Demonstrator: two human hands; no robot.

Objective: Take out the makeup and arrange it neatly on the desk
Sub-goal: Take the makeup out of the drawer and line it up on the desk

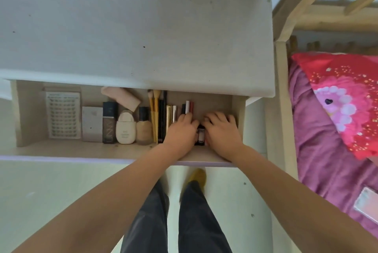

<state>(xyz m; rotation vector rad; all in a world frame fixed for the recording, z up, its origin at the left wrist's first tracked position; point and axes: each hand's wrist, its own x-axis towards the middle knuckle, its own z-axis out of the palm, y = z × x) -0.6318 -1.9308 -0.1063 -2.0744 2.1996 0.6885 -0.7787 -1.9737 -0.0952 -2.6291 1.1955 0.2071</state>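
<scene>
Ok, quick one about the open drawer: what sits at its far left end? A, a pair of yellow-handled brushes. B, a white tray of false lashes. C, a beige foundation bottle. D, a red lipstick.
B: the white lash tray lies flat at the left end of the drawer, while the yellow-handled brushes and the beige foundation bottle sit nearer the middle.

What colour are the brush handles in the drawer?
Yellow: the brush handles stand out in the head view, left of the left hand.
</scene>
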